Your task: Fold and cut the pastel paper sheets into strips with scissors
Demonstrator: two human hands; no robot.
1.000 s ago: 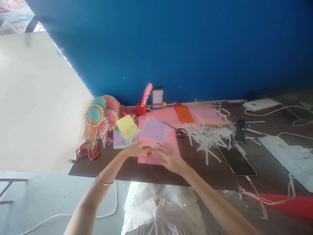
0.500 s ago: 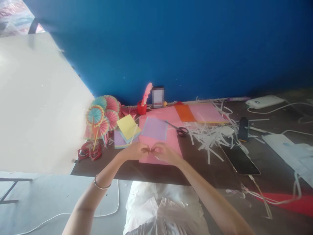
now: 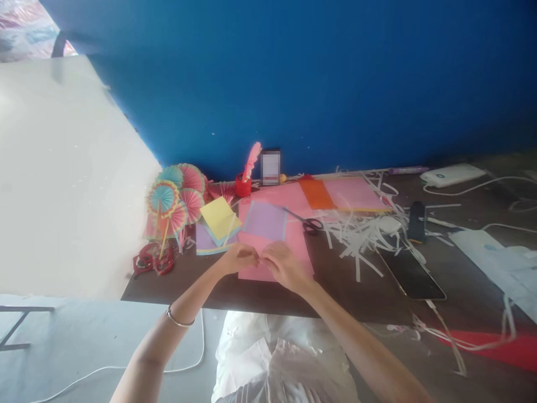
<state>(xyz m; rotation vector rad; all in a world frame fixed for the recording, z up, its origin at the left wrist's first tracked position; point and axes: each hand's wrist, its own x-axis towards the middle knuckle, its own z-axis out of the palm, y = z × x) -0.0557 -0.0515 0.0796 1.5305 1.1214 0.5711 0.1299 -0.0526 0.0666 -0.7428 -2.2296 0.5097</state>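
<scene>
Above the pink paper (image 3: 254, 272) my left hand (image 3: 239, 258) and my right hand (image 3: 285, 266) meet, fingertips almost touching. Both are closed in a pinch; whatever lies between the fingers is too small or hidden to make out. Just beyond them lies a lilac sheet with pale blue edges (image 3: 264, 220). Dark-handled scissors (image 3: 311, 225) rest at its right, blades pointing toward it. To the left, a yellow square of paper (image 3: 220, 218) sits on blue and lilac sheets (image 3: 205, 243).
Pleated paper fans (image 3: 163, 197) and red ribbon-like loops (image 3: 153, 260) stand at the left end. White paper strips (image 3: 361, 232) are heaped at right, near a phone (image 3: 415, 274) with a cable. A red holder (image 3: 242, 186) is at the back, before the blue wall (image 3: 293, 84).
One second ago a thin pale loop showed between my hands; it is out of sight now. My fingertips have come together, and the view has shifted slightly.
</scene>
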